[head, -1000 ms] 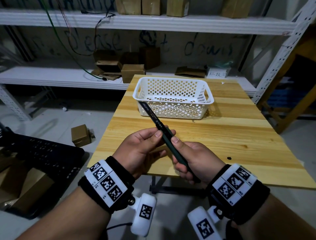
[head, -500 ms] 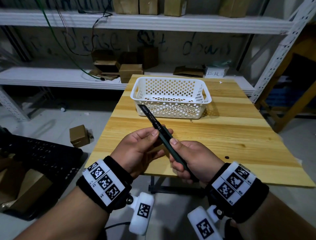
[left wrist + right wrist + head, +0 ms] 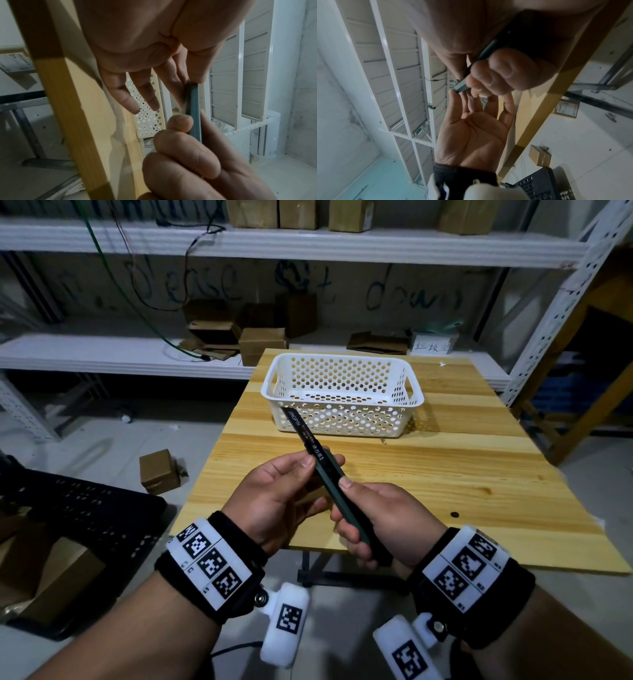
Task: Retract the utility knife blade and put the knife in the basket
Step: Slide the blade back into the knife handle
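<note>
Each forearm wore a black wristband (image 3: 472, 587) bearing white fiducial-marker plates, with a white camera pod (image 3: 286, 625) mounted just below the wristband.

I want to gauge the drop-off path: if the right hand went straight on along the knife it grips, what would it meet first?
Probably the white basket: the right hand grips the utility knife, whose tip overlaps the basket's near left wall. Depth is unclear, though.

Dark green utility knife (image 3: 337, 493) slants up-left, black blade apparently still extended toward the white perforated basket (image 3: 342, 395).
</note>
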Tool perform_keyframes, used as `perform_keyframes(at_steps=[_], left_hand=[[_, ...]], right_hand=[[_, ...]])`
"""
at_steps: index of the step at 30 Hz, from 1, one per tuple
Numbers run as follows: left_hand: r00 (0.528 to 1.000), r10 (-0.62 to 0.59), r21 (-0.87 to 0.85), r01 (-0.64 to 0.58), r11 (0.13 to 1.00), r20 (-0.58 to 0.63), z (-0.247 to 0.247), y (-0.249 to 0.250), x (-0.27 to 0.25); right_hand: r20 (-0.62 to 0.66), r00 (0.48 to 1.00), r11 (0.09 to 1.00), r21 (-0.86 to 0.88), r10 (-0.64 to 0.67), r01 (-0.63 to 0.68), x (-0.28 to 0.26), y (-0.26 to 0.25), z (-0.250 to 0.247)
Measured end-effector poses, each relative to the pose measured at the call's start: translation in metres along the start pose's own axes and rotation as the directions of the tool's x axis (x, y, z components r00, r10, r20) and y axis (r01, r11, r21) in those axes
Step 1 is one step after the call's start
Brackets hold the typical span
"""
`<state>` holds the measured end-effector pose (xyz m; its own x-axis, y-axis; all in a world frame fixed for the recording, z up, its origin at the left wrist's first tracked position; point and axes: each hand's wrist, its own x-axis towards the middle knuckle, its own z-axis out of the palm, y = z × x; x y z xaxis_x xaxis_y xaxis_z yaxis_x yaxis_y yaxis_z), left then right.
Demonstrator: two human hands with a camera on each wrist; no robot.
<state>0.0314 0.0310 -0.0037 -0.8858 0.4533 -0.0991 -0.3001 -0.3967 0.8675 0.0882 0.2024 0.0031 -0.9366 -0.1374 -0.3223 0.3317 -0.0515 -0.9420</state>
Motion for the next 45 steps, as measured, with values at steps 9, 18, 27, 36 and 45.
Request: perform_keyframes(at_steps=[9,18,27,36,45], left_hand=[[0.999,0.020,0.015,-0.021,1.000,0.026,-0.004,-0.006,0.000],[0.999,0.020,0.010,-0.021,1.000,0.028,-0.002,-0.004,-0.002],[1.000,0.010,0.013,-0.010,1.000,0.014,0.002,-0.001,-0.003],[1.000,0.000,-0.021,0.000,1.000,0.006,0.001,-0.001,0.000],[1.000,0.029,-0.119,-0.030,0.992,-0.010,0.003,-0.008,0.005]], right_hand=[[0.009,1.000,0.998,-0.058,-0.027,0.027,0.000,0.000,-0.003],[0.031,0.999,0.998,-0.057,-0.028,0.029,0.000,0.001,-0.005],[0.067,0.997,0.999,-0.005,-0.036,0.036,-0.003,-0.001,-0.005],[0.089,0.996,0.999,0.041,-0.029,0.026,-0.006,-0.003,-0.004],[-0.033,0.999,0.997,-0.077,-0.036,0.033,-0.003,-0.006,-0.019]])
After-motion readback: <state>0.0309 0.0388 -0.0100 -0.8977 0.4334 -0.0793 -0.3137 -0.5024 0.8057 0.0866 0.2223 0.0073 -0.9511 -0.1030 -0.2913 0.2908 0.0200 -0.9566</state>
